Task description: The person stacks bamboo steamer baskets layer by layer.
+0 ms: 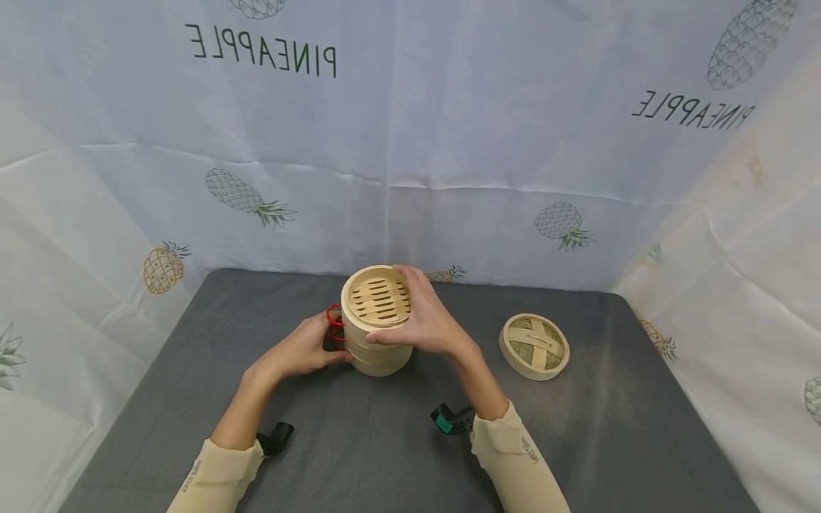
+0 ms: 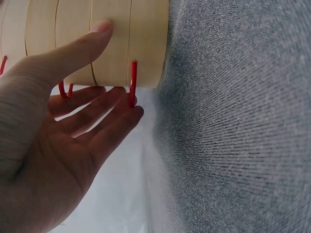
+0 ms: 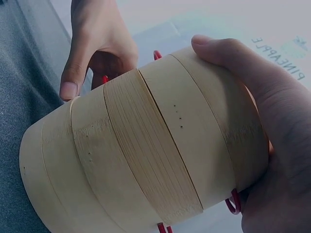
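Both hands meet at the steamer (image 1: pixel 377 320), which stands mid-counter (image 1: pixel 192 370). Right hand (image 1: pixel 426 320) curls round its upper tier. Left hand (image 1: pixel 308 349) lies with straight fingers against the lower tier, thumb on the wall, by the red handles (image 1: pixel 334 322). Its lid (image 1: pixel 534 345) lies well apart to the right.

I see soft, even, bright light with no glare on the head view. Only faint shadows sit under the bamboo steamer (image 1: pixel 377 320) on the grey table (image 1: pixel 628 427). The backdrop bends toward the frame edges. On the left wrist view my near palm (image 2: pixel 43 160) blurs; the weave stays sharp.
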`<state>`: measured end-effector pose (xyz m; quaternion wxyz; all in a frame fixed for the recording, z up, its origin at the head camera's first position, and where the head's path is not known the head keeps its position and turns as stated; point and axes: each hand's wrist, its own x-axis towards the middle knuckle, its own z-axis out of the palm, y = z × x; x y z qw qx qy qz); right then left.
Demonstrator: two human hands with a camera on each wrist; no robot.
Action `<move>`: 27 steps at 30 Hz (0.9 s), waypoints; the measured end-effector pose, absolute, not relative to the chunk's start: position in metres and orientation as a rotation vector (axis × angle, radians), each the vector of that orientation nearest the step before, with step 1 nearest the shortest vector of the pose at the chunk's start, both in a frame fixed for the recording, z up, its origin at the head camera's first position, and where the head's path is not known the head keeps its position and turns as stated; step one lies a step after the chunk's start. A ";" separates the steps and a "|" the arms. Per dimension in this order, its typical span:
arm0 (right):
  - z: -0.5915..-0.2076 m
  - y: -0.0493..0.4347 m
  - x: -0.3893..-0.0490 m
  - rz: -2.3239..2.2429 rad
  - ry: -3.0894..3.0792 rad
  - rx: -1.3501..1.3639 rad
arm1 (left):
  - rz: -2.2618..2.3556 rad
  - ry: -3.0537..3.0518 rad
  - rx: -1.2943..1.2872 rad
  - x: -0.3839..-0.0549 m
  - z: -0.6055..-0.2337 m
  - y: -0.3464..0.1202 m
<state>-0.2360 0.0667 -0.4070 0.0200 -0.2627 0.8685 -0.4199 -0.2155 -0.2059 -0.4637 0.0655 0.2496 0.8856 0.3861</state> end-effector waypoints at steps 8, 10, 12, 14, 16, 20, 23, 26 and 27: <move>-0.408 0.067 -0.235 -1.312 2.683 -0.807 | 1.172 2.671 0.763 -0.215 -0.466 -0.206; -0.407 0.067 -0.235 -1.310 2.686 -0.805 | 1.179 2.670 0.764 -0.215 -0.465 -0.206; -0.407 0.067 -0.234 -1.309 2.690 -0.802 | 1.185 2.667 0.769 -0.215 -0.465 -0.205; -0.407 0.068 -0.234 -1.312 2.689 -0.801 | 1.187 2.664 0.759 -0.215 -0.465 -0.204; -0.407 0.068 -0.233 -1.312 2.686 -0.799 | 1.189 2.661 0.746 -0.214 -0.465 -0.204; -0.407 0.068 -0.232 -1.312 2.684 -0.795 | 1.185 2.663 0.733 -0.214 -0.466 -0.204; -0.407 0.068 -0.232 -1.312 2.689 -0.796 | 1.187 2.666 0.749 -0.214 -0.466 -0.204; -0.407 0.068 -0.233 -1.313 2.690 -0.796 | 1.192 2.667 0.752 -0.213 -0.465 -0.203; -0.407 0.068 -0.232 -1.311 2.691 -0.794 | 1.191 2.666 0.757 -0.213 -0.465 -0.203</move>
